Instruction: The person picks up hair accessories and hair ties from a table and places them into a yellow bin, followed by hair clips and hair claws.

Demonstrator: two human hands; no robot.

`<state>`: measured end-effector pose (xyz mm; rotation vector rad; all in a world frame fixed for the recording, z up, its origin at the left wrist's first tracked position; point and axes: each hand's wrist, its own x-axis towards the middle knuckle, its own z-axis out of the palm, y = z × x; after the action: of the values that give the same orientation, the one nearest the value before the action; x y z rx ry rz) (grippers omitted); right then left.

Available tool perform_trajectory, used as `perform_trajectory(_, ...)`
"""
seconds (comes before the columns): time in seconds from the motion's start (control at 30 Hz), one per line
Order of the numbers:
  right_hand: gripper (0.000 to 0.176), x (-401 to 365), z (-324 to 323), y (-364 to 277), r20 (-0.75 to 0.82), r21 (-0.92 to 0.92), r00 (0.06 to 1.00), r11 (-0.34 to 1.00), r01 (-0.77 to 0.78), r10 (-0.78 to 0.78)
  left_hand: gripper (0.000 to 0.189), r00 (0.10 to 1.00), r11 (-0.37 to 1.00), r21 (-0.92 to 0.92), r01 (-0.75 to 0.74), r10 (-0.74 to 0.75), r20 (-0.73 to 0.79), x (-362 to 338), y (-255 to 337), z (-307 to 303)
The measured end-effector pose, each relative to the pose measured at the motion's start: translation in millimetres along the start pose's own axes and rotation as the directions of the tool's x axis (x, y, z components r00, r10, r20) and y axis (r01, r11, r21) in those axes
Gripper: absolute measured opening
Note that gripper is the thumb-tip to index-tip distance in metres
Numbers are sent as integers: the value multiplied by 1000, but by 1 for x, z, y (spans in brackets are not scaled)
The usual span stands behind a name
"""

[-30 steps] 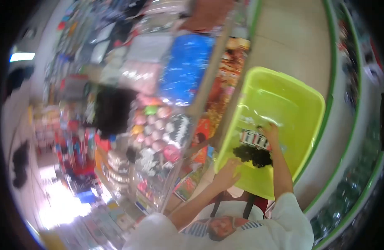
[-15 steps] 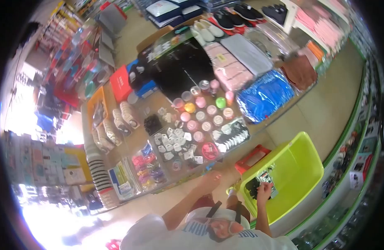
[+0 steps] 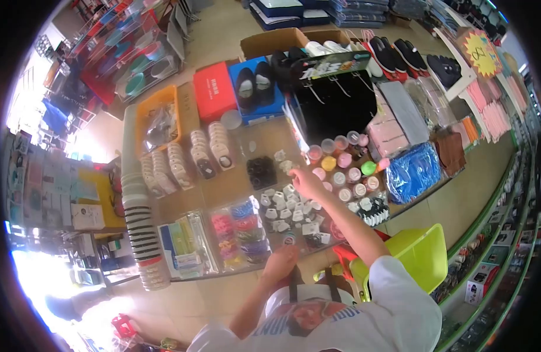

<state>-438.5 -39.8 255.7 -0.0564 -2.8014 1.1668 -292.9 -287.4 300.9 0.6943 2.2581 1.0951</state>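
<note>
My right hand (image 3: 307,184) reaches over the table, its fingertips pinched together beside small cream-coloured pieces (image 3: 287,166). Whether it grips one of them is too small to tell. A pile of small white items (image 3: 280,206) lies just below that hand, with a bunch of black bands (image 3: 261,172) to its left. Close to the table's front edge is my left hand (image 3: 280,261); its fingers are mostly hidden. Nearest to it are a small round item (image 3: 289,238) and packs of coloured hair ties (image 3: 246,226). Round-lidded small tubs (image 3: 339,179) stand right of my right hand.
A yellow-green basket (image 3: 424,258) stands on the floor at the right, near a red item. On the table are an orange tray (image 3: 178,111), stacked cups (image 3: 142,234), dark shoes (image 3: 254,87), a black bag (image 3: 338,108) and a blue plastic-wrapped pack (image 3: 412,173). Shelves line the right side.
My right hand has left the yellow-green basket, where it touched dark packets, and now reaches over the table. My left hand has moved a little left and down. The view has shifted leftward.
</note>
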Motion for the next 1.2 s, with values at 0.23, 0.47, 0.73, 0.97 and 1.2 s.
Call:
perform_trajectory(0.23, 14, 67, 47, 26, 128, -510, 987, 860, -22, 101, 16, 979, 995, -86, 55, -70, -191, -7, -28, -49)
perform_trajectory(0.47, 10, 49, -5, 9, 62, -461, 988, 874, 155, -142, 20, 986, 991, -82, 109, -118, -121, 42, -45, -68)
perform_trajectory(0.73, 12, -86, -113, -49, -291, 136, 933, 974, -181, 214, 16, 951, 957, 247, -154, 212, -227, 213, -31, -80)
perform_trajectory(0.97, 9, -294, -126, -47, -223, 688, 638, 582, -433, 737, 40, 994, 706, 707, -42, -41, 100, 323, -58, -38)
perform_trajectory(1.2, 16, -384, -106, -86, -234, 952, 198, 265, -150, 952, 42, 978, 545, 829, -127, -69, 196, 332, -43, -23)
